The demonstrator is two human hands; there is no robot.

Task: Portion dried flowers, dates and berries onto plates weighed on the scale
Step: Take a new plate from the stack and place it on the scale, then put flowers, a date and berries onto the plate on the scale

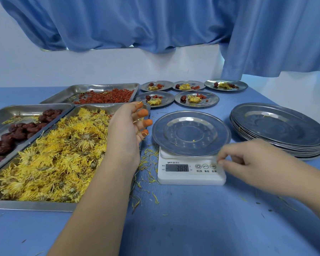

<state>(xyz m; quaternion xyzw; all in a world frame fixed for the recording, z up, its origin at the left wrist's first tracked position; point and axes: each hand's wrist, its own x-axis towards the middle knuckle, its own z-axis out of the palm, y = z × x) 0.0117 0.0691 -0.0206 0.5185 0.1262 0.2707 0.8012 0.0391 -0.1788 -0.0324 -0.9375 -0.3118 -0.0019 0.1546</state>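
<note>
Head view. A white digital scale [191, 169] stands on the blue table [192, 218], its display reading what looks like 388, though the digits are blurred. An empty steel plate [191, 133] sits on its platform. The right hand [248, 163] rests at the scale's near right corner, fingers curled together, fingertips [220, 160] at the rightmost button; whether they press it cannot be told. The left hand [127, 126] hovers over the right edge of the tray of dried yellow flowers [59, 156], fingers loosely spread and empty, tips capped in orange finger cots [143, 113]. Left of that tray lies a tray of dark red dates [17, 133]; behind both, a tray of red berries [105, 97]. Beyond the scale, five filled plates [197, 98] each carry a flower, a date and berries. A stack of empty plates [279, 130] stands right of the scale. Loose petals [148, 163] litter the table between flower tray and scale.
</note>
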